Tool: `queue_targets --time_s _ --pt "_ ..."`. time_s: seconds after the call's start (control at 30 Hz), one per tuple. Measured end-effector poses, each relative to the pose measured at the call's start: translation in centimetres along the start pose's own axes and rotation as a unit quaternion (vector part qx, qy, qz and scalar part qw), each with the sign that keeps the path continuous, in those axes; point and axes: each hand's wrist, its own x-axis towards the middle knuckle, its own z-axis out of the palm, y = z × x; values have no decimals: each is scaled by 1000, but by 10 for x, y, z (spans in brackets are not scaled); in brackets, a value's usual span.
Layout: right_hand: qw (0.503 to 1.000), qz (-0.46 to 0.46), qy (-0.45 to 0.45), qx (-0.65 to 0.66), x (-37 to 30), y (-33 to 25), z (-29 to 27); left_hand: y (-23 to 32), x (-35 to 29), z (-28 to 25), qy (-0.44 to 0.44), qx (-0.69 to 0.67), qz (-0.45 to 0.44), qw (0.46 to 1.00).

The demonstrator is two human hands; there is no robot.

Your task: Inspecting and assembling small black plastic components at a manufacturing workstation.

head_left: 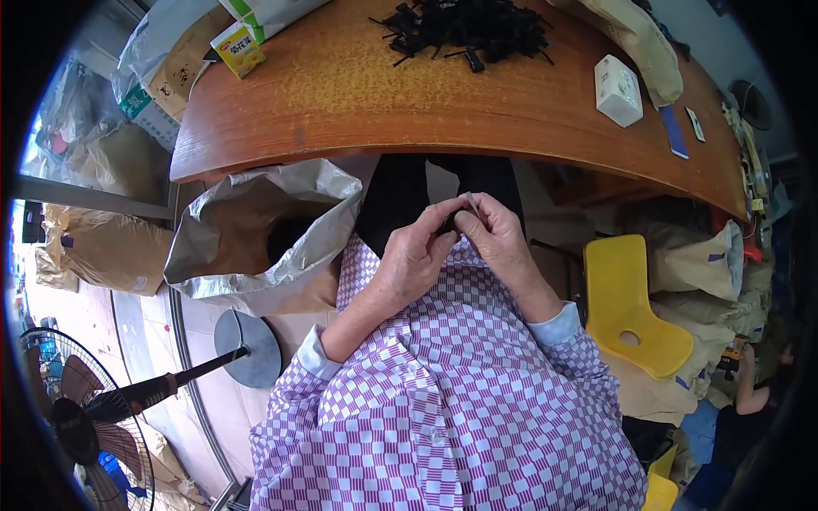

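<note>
Above my lap, my left hand (pixel 416 255) and my right hand (pixel 497 238) meet with fingertips pinched together. Between them is a small dark piece (pixel 448 223), mostly covered by the fingers, so its kind cannot be made out. A thin greyish sliver (pixel 471 202) pokes up at the right fingertips. On the table beyond lies a heap of small black parts (pixel 469 30) with thin strips sticking out. To the left of my hands stands an open sack (pixel 256 285), silvery outside and brown inside, with something dark within.
The brown wooden table (pixel 324 111) curves across the front. It carries a white tissue pack (pixel 618 91), a small yellow box (pixel 239 51) and a paper sack (pixel 639 43). A fan (pixel 85 417) stands at left, a yellow chair (pixel 622 298) at right. Another person's arm (pixel 750 387) shows far right.
</note>
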Motion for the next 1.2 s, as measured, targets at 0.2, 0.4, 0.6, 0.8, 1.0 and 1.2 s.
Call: queue_targets --time_s 0.2,0.4,0.6,0.8,1.0,1.2 --pt "980 158 -40 113 -12 -31 16 -12 -6 -2 75 -60 -38 995" --pt "979 158 -29 125 -10 -28 26 -8 -7 -2 94 -61 -4 994" --pt "975 159 -11 152 -5 -24 23 -10 1 3 98 -51 -8 994" --pt "974 171 -38 147 -1 -24 42 -3 -11 -12 179 66 13 982" --pt "965 204 -123 106 30 9 54 -29 -26 -26 230 79 2 970" --pt "968 71 -232 59 32 -12 84 -36 -64 -104 330 288 -43 898"
